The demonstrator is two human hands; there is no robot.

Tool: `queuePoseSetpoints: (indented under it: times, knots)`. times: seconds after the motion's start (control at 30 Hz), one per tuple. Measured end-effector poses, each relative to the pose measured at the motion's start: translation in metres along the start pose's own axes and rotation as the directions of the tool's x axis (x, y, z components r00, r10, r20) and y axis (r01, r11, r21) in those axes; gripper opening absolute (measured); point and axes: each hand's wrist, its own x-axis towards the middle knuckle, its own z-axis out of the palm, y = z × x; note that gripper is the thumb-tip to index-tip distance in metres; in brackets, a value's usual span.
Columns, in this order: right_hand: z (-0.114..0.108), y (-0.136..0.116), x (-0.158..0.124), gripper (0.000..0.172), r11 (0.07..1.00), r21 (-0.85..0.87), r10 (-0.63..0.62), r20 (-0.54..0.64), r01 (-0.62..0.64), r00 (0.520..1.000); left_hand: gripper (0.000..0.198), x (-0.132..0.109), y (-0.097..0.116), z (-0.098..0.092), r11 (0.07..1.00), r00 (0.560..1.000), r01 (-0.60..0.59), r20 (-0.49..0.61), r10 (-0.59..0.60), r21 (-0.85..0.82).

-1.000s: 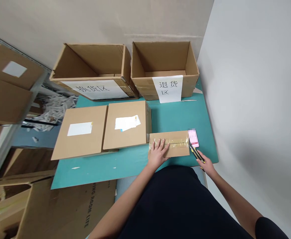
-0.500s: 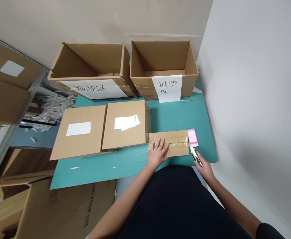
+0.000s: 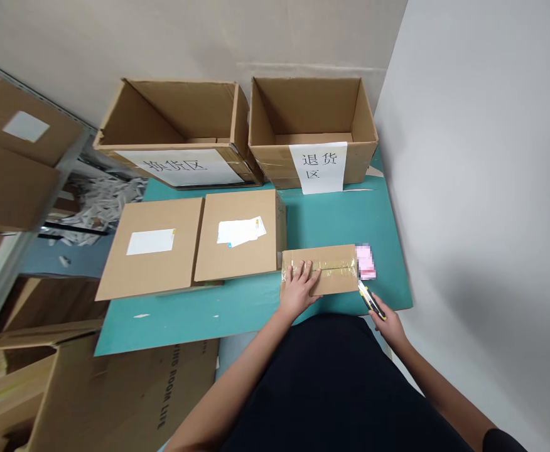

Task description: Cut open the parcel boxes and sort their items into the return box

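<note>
A small cardboard parcel lies on the teal work table, with clear tape along its top seam. My left hand rests flat on the parcel's left end, fingers spread. My right hand grips a yellow-and-black utility knife near the parcel's lower right corner, and the blade end points up and left toward that corner. A small pink item, blurred in the picture, lies on the table just right of the parcel.
Two large flat cartons with white labels lie left of the parcel. Two open cartons with Chinese paper signs stand along the table's far edge. A wall rises at the right, and cartons and metal shelving crowd the left.
The knife has shifted slightly down and toward the parcel's corner in my right hand. My left hand and the parcel stay in place.
</note>
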Motion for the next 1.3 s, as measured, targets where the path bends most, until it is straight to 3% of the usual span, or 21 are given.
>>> queuePoseSetpoints:
  times: [0.3,0.57,0.8,0.97,1.07,1.17,1.3]
  knots:
    - [-0.022,-0.002,0.010,0.059,1.000,0.025,-0.005,-0.034,0.005,0.999,0.079,-0.002,-0.002,0.002,0.999,0.999,-0.030,-0.036,0.030,-0.012]
    - [-0.022,-0.013,0.018,0.066,0.997,-0.021,0.078,0.022,-0.078,0.997,0.079,-0.002,-0.005,0.011,0.996,0.991,-0.072,-0.113,0.066,-0.051]
    - [-0.022,-0.026,0.010,0.070,0.993,0.093,0.080,-0.018,-0.078,0.997,0.068,-0.010,-0.007,0.014,0.992,0.979,-0.094,-0.188,0.076,-0.089]
    - [-0.003,-0.051,0.014,0.080,0.985,0.159,0.066,0.018,-0.068,0.998,0.057,-0.021,-0.001,0.004,0.996,0.984,-0.021,-0.178,0.005,-0.087]
    - [0.008,-0.063,0.025,0.082,0.988,0.148,0.036,0.042,-0.042,0.998,0.057,-0.028,-0.001,-0.001,0.994,0.985,0.082,-0.148,-0.092,-0.074]
    - [0.015,-0.067,0.038,0.079,0.987,0.160,-0.009,0.002,0.009,1.000,0.060,-0.036,-0.006,0.000,0.975,0.967,0.202,-0.139,-0.214,-0.095]
    - [0.023,-0.063,0.048,0.076,0.985,0.169,-0.030,-0.088,0.045,0.996,0.061,-0.041,-0.010,0.006,0.964,0.962,0.225,-0.124,-0.243,-0.142]
